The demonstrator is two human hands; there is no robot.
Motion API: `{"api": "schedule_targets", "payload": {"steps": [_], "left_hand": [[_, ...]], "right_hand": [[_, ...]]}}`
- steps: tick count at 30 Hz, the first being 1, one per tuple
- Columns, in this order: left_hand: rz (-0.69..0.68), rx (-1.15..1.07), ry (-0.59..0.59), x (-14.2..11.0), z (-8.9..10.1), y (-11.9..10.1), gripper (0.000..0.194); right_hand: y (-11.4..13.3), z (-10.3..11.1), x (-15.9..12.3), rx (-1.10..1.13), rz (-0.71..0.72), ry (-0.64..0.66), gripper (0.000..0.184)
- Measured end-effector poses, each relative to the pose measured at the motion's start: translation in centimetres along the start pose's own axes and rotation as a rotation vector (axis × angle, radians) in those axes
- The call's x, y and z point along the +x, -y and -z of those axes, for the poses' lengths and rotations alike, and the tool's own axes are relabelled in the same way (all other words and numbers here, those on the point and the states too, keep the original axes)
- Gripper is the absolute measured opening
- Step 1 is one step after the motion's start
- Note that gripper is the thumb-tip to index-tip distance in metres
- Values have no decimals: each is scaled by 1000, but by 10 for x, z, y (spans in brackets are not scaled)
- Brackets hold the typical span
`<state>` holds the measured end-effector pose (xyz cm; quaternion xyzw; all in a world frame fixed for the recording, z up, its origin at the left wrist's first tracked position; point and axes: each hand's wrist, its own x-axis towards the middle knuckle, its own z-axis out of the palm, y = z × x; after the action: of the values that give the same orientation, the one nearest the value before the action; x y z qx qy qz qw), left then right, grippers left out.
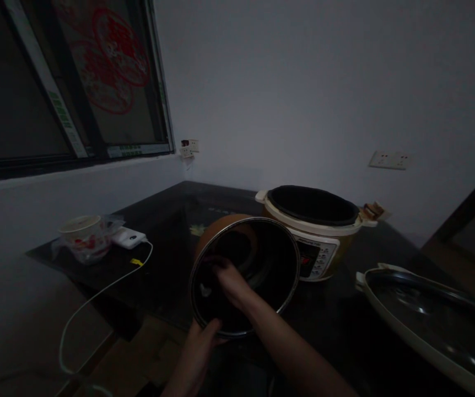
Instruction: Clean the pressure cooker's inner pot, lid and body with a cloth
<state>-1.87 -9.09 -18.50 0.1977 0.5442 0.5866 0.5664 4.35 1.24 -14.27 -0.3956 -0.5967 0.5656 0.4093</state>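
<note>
Head view: left grip (205, 337) clasps the pot (273, 259), partly hiding the cooker (318, 237) near a lid (431, 317); right grip (227, 275) inside, state unclear.

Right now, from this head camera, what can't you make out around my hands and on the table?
All in the head view:
- Right hand: its fingertips fade into the dark inside of the pot.
- Left hand: the fingers beneath the pot are hidden by its wall.
- Pale spot inside the pot: too small and dim to identify.
- Cooker: its button lettering is too small and blurred to read.
- Lid: cut off by the right edge.
</note>
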Motion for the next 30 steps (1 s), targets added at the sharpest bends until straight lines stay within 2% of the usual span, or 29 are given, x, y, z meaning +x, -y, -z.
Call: {"api": "schedule_targets", "payload": {"steps": [3,7,12,14,17,20,22,25,28,30], "left_hand": [[21,2,0,-1,0,-2,43],[-4,-9,-42,-5,-2,-2,41],[41,-50,-6,-4,0,0,42],[46,-68,3,-3,0,2,43],[43,-76,18,-4,-1,4,45],[31,-54,13,-6,-4,2,47],[20,-41,1,-7,-4,0,48],[-2,-25,-7,-5,-2,-2,46],[-12,-44,-5,-1,3,2,46],[-18,-76,-31,2,3,6,49]], "right_hand": [[13,-7,19,245,83,-104,30],[33,17,41,425,158,-292,32],[44,54,40,457,198,-450,44],[44,57,38,445,204,-478,47],[44,46,38,403,202,-478,44],[40,24,37,329,197,-432,39],[34,9,31,166,202,-321,38],[19,-5,14,-325,217,-42,40],[4,1,-6,-745,202,169,42],[-4,15,-15,-908,165,219,37]]}}
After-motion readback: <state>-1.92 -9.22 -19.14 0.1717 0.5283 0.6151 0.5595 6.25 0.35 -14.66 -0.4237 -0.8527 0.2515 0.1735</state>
